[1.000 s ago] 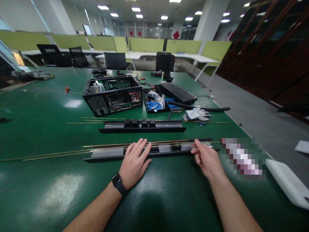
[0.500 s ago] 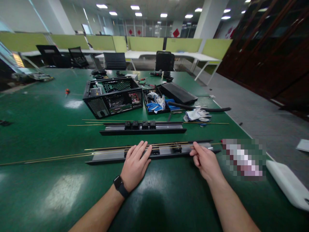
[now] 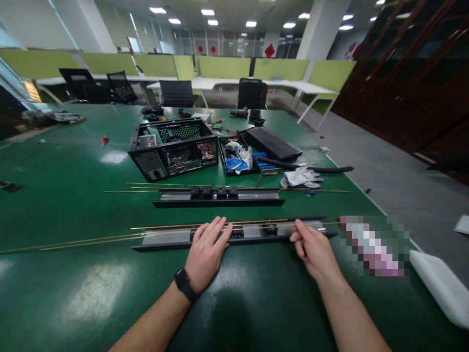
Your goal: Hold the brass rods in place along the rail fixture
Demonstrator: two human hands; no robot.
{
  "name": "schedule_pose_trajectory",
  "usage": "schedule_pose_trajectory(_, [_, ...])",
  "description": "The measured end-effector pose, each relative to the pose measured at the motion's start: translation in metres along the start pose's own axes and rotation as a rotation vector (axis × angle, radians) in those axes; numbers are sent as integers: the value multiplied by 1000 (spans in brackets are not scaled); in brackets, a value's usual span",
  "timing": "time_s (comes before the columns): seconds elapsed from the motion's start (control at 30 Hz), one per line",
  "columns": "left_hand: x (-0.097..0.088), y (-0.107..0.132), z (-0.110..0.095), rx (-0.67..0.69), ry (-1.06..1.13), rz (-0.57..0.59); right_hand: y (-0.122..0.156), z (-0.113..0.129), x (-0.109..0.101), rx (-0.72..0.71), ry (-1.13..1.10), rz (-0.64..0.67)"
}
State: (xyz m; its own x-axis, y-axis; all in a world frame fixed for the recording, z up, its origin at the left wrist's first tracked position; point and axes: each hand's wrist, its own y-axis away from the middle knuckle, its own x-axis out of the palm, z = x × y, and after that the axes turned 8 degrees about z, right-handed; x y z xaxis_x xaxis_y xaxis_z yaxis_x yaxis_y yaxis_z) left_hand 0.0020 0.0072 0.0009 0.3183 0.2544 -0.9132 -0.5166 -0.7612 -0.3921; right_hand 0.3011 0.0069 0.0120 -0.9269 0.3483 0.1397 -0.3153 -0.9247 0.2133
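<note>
A long dark-edged channel rail (image 3: 158,238) with a silvery inside lies across the table before me, with small black blocks (image 3: 271,228) set in it. Several thin brass-coloured rods (image 3: 86,241) run along the rail, some reaching far out to the left. My left hand (image 3: 208,248) rests palm down over rods and rail, fingers stretched out; it covers part of a block. Near the rail's right end, my right hand (image 3: 313,247) has its fingers curled, index finger and thumb pinching at a rod. Behind lies a second rail (image 3: 220,201) with several black blocks.
At the back stand an open black computer case (image 3: 172,151), a black tray (image 3: 240,172) holding gloves, and a black panel (image 3: 273,143). White gloves (image 3: 302,177) lie right of these. A white object (image 3: 437,283) sits at the right edge, beside a blurred-out patch.
The whole view has shifted slightly, so things appear a little lower and further right. Both hands keep nearly the same place on the rail and rods.
</note>
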Motion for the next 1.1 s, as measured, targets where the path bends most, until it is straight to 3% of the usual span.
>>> schedule_pose_trajectory(0.5, [1,-3,2,0,-16,12,-5,-2,-6,-6,-64,19])
schedule_pose_trajectory(0.83, [3,-2,2,-1,-13,7,-12,7,-22,-26,-116,-154])
schedule_pose_trajectory(1.1, [5,-2,3,1,-21,20,-8,-1,-14,-13,-3,-55])
